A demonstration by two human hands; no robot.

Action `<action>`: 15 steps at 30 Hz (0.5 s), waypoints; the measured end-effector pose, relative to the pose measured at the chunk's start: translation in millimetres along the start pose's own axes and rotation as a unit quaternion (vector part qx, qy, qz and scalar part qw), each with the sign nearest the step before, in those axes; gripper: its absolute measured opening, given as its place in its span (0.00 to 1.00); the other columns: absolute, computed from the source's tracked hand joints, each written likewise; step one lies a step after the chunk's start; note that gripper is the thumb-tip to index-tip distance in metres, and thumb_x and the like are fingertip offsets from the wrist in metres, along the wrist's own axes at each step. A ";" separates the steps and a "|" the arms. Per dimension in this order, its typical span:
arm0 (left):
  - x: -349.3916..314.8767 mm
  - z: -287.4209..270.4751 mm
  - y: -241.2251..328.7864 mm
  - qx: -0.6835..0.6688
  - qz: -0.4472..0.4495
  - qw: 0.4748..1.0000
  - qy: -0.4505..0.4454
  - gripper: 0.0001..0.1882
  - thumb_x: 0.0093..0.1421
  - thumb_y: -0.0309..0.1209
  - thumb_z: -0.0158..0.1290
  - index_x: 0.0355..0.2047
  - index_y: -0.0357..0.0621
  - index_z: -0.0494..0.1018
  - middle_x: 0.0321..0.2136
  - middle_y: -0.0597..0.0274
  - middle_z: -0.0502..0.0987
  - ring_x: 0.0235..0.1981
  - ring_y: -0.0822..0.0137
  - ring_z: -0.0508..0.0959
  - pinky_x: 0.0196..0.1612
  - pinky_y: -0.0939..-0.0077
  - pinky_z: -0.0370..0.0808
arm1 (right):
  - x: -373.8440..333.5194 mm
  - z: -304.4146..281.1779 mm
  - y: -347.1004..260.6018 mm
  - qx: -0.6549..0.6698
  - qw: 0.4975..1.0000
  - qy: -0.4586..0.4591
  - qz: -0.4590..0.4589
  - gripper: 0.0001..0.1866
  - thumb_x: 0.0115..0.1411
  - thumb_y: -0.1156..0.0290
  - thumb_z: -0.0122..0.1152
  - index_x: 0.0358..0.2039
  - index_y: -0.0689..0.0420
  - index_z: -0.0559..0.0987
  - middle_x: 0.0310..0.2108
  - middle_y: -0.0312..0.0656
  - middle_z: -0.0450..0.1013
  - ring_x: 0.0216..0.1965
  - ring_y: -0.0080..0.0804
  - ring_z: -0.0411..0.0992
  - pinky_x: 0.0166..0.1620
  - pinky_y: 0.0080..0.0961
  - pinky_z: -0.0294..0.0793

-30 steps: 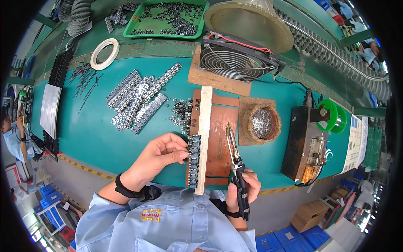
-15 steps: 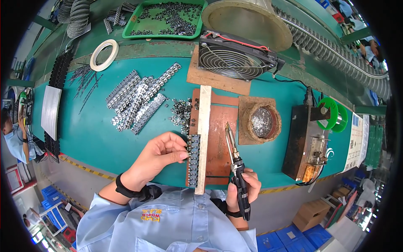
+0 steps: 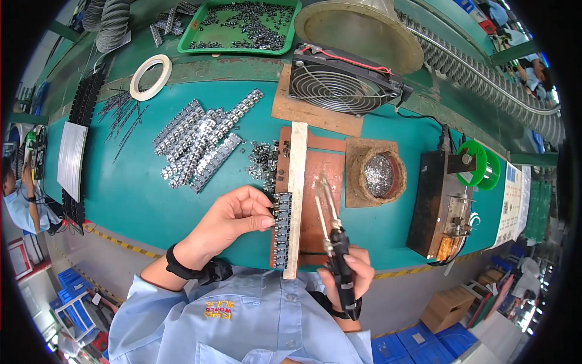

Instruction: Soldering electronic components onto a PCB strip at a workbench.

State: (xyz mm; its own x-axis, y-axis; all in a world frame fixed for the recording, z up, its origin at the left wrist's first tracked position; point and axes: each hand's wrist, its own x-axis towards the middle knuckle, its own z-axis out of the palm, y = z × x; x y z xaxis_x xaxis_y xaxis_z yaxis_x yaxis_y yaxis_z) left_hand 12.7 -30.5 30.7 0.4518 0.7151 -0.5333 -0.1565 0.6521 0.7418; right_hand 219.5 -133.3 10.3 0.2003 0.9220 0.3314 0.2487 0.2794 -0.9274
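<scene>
A dark strip of small circuit boards (image 3: 283, 236) lies along the left side of a pale straight bar (image 3: 296, 194) on a reddish-brown board (image 3: 318, 227). At the strip's left edge, my left hand (image 3: 239, 215) is closed, thumb and forefinger pinching there; its fingertips partly hide the contact. My right hand (image 3: 354, 273) wraps around the black handle of a soldering iron (image 3: 339, 249) with a thin metal tube beside its shaft. Its tip points away from me above the brown board, right of the bar, slightly blurred. Small loose metal parts (image 3: 264, 162) lie just beyond my left hand.
Metal strips (image 3: 203, 139) are heaped at left, near a tape roll (image 3: 150, 77). Farther back stand a green tray (image 3: 236, 50) of small parts and a fan (image 3: 342, 82). A round pot (image 3: 381, 176), a metal box (image 3: 433, 200) and a green solder spool (image 3: 479, 164) are at right.
My right hand has shifted the soldering iron slightly left, and its tip has swung toward the bar. My left hand stays at the strip's edge, almost unmoved.
</scene>
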 end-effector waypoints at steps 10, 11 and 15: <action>-1.8 -7.3 -1.3 -0.011 0.000 1.000 -0.011 0.09 0.51 0.20 0.52 0.33 0.40 0.66 0.26 0.66 0.74 0.28 0.78 0.72 0.34 0.86 0.69 | 43.0 36.6 -5.0 -0.176 0.965 -0.166 -0.100 0.21 0.38 0.81 0.67 0.33 0.52 0.71 0.35 0.42 0.75 0.35 0.36 0.69 0.41 0.27 0.63; -1.5 -7.5 -1.2 -0.011 0.001 1.000 -0.013 0.09 0.51 0.20 0.53 0.33 0.40 0.66 0.26 0.66 0.74 0.28 0.78 0.72 0.34 0.86 0.69 | 42.6 37.0 -3.6 -0.174 0.966 -0.164 -0.098 0.21 0.38 0.80 0.67 0.33 0.52 0.71 0.35 0.42 0.75 0.35 0.35 0.69 0.41 0.27 0.63; 1.6 -8.4 1.5 -0.009 -0.004 1.000 -0.020 0.09 0.51 0.20 0.53 0.32 0.40 0.66 0.26 0.66 0.74 0.28 0.79 0.72 0.34 0.86 0.69 | 43.6 37.4 -2.1 -0.169 0.969 -0.157 -0.089 0.21 0.38 0.80 0.67 0.33 0.52 0.71 0.35 0.41 0.75 0.35 0.34 0.69 0.42 0.25 0.62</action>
State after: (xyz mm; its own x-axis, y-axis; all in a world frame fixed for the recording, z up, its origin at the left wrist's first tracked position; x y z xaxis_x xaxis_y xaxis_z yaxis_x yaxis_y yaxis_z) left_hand 5.9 -26.2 27.5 0.4872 0.7001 -0.5221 -0.1693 0.6622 0.7300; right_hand 192.2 -83.6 20.2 -0.1590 0.9179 0.3635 0.5603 0.3870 -0.7323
